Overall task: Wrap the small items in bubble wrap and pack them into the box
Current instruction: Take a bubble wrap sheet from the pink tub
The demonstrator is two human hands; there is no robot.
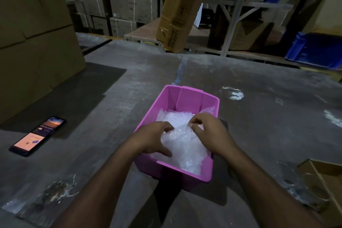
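A pink plastic box (187, 96) stands on the grey floor in front of me, its near half filled with crumpled clear bubble wrap (185, 146). My left hand (155, 139) rests on the wrap at the box's left side, fingers curled into it and thumb spread toward the near rim. My right hand (209, 129) pinches a fold of the wrap between fingertips near the box's middle. Whatever small items lie under the wrap are hidden.
A lit smartphone (38, 136) lies on the floor to the left. A tall stack of cardboard cartons (35, 42) rises at far left. An open cardboard box (325, 179) sits at the right edge. A long carton (183, 9) leans against shelving behind, beside a blue crate (314, 50).
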